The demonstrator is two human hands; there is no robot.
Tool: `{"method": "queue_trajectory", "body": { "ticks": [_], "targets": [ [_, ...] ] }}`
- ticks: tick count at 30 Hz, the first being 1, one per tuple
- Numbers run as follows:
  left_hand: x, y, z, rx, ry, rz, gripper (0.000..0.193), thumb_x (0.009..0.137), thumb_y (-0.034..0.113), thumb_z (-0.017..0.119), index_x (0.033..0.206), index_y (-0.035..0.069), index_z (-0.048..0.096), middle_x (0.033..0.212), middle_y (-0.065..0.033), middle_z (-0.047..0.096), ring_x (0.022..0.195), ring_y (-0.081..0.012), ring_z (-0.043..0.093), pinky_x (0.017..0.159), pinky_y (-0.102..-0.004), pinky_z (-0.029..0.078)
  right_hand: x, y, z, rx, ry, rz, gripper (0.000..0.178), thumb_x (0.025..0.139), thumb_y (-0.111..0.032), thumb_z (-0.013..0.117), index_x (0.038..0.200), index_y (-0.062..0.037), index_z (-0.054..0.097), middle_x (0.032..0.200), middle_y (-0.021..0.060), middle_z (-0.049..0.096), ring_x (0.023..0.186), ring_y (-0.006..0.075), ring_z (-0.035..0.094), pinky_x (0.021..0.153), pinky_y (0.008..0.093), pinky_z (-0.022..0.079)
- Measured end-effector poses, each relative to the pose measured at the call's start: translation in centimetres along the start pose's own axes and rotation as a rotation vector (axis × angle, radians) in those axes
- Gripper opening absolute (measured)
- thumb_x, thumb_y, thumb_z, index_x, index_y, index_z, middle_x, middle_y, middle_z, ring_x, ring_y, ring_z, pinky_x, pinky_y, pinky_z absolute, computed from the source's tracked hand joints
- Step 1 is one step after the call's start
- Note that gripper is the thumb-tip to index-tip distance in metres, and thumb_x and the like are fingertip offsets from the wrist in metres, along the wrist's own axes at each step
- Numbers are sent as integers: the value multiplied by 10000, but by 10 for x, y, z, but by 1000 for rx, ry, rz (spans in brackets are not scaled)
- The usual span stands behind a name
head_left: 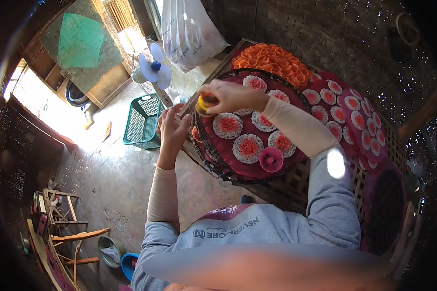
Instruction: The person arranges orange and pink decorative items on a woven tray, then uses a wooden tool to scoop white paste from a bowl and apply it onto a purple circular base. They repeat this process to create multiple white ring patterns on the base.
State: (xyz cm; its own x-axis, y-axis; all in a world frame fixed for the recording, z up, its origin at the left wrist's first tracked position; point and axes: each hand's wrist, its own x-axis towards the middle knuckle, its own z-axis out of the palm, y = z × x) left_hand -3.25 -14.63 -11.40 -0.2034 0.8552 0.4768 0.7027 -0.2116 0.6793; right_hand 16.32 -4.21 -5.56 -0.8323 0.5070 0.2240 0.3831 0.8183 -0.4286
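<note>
My right hand [226, 97] reaches over the far left part of a round, dark-rimmed piece covered in deep red cloth [213, 160]. Its fingers are closed round a small yellow object [203, 105], mostly covered, whose kind I cannot make out. White rosettes with red centres [248, 148] sit on the cloth, and a magenta flower-shaped cup [271, 159] lies at its near edge. My left hand [173, 130] is raised beside the left rim, fingers apart and thumb toward the right hand. Nothing shows in it; whether it touches the rim is unclear.
A heap of orange paper-like cones [274, 63] lies behind the round piece. More rosette-covered red cloth [357, 109] rests on the slatted bench at the right. To the left stand a fan [154, 68] and a green plastic basket [143, 121]. A filled white bag [189, 36] stands behind.
</note>
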Motion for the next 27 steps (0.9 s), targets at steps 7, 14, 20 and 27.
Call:
{"method": "queue_trajectory", "body": {
  "ticks": [7, 14, 20, 27],
  "targets": [
    [25, -32, 16, -445, -69, -61, 274, 761, 202, 643, 998, 64, 633, 883, -59, 564, 734, -142, 529, 689, -265, 441, -15, -11, -8, 67, 135, -32, 578, 693, -269, 721, 1169, -38, 489, 993, 144, 539, 923, 243, 552, 822, 323, 436],
    [43, 7, 36, 146, -139, 145, 240, 738, 312, 623, 906, 150, 674, 1023, -119, 564, 1043, -328, 451, 931, -409, 326, -160, -77, -60, 228, -9, 288, 593, 725, -248, 708, 1213, -24, 455, 1074, 130, 539, 1016, 211, 523, 882, 312, 401],
    [44, 7, 50, 437, -140, 290, 294, 707, 334, 629, 944, 161, 650, 1094, -111, 519, 1111, -339, 384, 920, -518, 257, -210, -91, -3, -24, 132, 343, 705, 695, -276, 728, 1276, -66, 389, 1157, 137, 460, 1043, 306, 506, 912, 361, 408],
    [66, 13, 60, 488, -265, 191, 324, 748, 346, 555, 1010, 178, 646, 1129, -95, 507, 1140, -342, 375, 948, -525, 231, -209, -111, 29, -232, 368, 267, 717, 634, -136, 746, 1259, -115, 396, 1128, 138, 434, 1018, 315, 512, 863, 404, 452]
  ]
}}
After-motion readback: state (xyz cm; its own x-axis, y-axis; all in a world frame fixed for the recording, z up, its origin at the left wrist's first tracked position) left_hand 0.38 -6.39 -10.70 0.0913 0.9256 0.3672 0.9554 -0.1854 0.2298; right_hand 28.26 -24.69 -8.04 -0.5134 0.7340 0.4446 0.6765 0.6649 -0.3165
